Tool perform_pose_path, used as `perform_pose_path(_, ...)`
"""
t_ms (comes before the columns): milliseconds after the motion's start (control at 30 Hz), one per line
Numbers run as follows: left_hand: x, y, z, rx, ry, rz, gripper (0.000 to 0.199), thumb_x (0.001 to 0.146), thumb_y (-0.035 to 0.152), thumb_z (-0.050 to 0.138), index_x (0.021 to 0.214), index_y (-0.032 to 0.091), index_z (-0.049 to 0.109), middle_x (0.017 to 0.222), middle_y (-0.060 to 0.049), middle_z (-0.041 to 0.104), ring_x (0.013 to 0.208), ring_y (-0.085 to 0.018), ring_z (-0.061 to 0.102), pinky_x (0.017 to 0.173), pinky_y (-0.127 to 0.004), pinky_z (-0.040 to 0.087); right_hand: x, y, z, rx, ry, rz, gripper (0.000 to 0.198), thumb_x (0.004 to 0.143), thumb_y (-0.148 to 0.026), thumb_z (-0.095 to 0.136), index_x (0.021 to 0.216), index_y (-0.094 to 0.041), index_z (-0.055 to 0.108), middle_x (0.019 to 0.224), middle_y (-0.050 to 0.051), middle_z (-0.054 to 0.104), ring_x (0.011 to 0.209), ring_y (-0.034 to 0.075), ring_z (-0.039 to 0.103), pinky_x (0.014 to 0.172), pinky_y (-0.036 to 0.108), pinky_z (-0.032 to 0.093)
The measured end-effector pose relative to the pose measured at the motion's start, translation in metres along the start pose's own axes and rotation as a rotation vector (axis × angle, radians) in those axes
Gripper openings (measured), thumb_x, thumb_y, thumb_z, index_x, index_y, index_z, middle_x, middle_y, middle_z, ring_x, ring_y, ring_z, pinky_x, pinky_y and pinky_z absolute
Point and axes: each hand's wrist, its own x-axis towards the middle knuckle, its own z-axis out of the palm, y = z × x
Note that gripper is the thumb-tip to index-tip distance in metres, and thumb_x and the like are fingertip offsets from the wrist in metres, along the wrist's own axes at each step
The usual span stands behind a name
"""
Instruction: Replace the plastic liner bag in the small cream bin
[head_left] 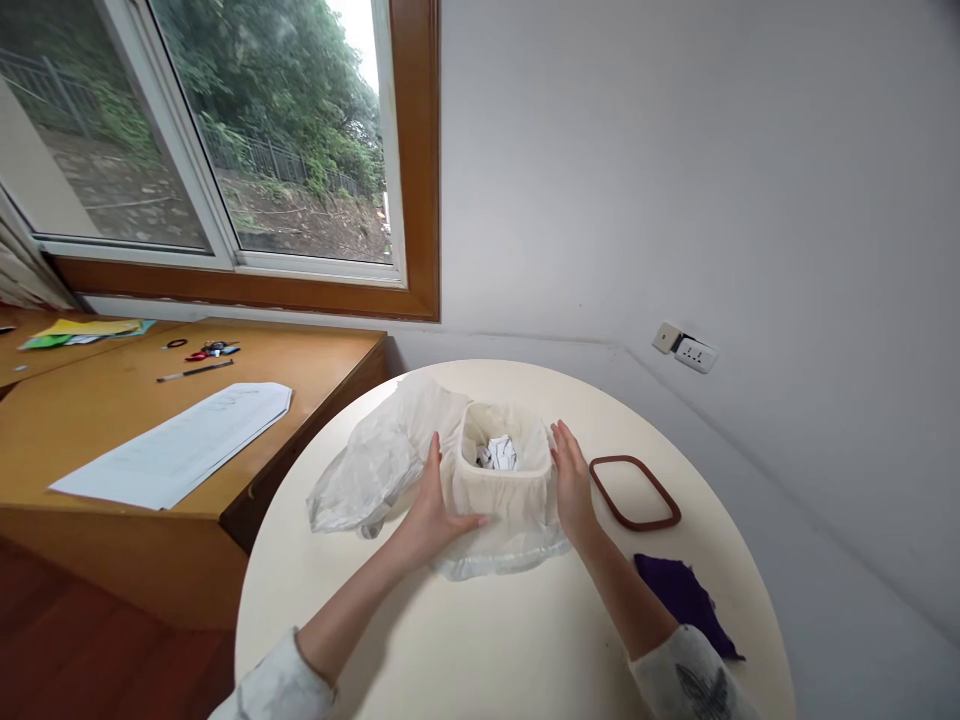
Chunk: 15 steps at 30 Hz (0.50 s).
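A small squarish bin [504, 477] stands on the round table, lined with a thin whitish plastic bag [502, 545] folded over its rim. Crumpled white paper [500, 453] lies inside it. My left hand [433, 508] is at the bin's left side, thumb spread across the front and fingers stretched upward. On the opposite side, my right hand [573, 482] has its fingers straight, with the palm facing the bin. Both hands are against or very close to the bag; exact contact is hard to see. The bag's loose part [382, 455] spreads out to the left.
A brown rounded-square ring [636, 525] and a purple cloth [686, 598] lie on the right of the round cream table [517, 660]. The wooden desk [322, 365] at left holds paper sheets [180, 440], a pen [195, 371] and keys [217, 349]. A wall stands behind.
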Motion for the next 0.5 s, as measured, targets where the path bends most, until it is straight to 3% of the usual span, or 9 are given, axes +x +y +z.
perform_pose_path(133, -0.005, 0.018, 0.005, -0.079, -0.052, 0.016, 0.116, 0.063, 0.038, 0.072, 0.138, 0.029, -0.016, 0.149, -0.009, -0.006, 0.136, -0.027, 0.002, 0.11, -0.044, 0.011, -0.025, -0.002, 0.007, 0.068, 0.017, 0.02, 0.054, 0.087, -0.05, 0.03, 0.135, -0.025, 0.034, 0.141, 0.002, 0.035, 0.128, 0.017, 0.033, 0.102, 0.034, 0.033)
perform_pose_path(300, -0.005, 0.018, 0.038, -0.142, 0.055, 0.09, 0.11, 0.063, 0.034, 0.074, 0.14, 0.025, -0.003, 0.146, -0.013, 0.016, 0.134, -0.028, 0.017, 0.11, -0.043, 0.016, -0.048, 0.015, 0.023, 0.129, 0.033, 0.111, 0.055, 0.084, -0.052, 0.034, 0.13, -0.022, 0.044, 0.123, 0.004, 0.056, 0.115, 0.02, 0.049, 0.093, 0.034, 0.041)
perform_pose_path(400, -0.009, 0.015, 0.051, -0.159, 0.115, 0.06, 0.104, 0.065, 0.031, 0.072, 0.14, 0.025, 0.0, 0.146, -0.013, 0.017, 0.133, -0.028, 0.019, 0.109, -0.044, 0.017, -0.051, 0.027, 0.027, 0.148, 0.09, 0.153, 0.053, 0.083, -0.052, 0.037, 0.125, -0.021, 0.05, 0.113, 0.005, 0.062, 0.107, 0.021, 0.055, 0.087, 0.034, 0.045)
perform_pose_path(500, -0.017, 0.015, 0.052, -0.14, 0.078, 0.062, 0.097, 0.069, 0.03, 0.069, 0.14, 0.025, 0.003, 0.146, -0.011, 0.015, 0.134, -0.027, 0.014, 0.11, -0.044, 0.014, -0.049, 0.033, 0.027, 0.152, 0.117, 0.192, 0.053, 0.082, -0.052, 0.038, 0.121, -0.021, 0.053, 0.11, 0.005, 0.064, 0.104, 0.022, 0.057, 0.083, 0.033, 0.047)
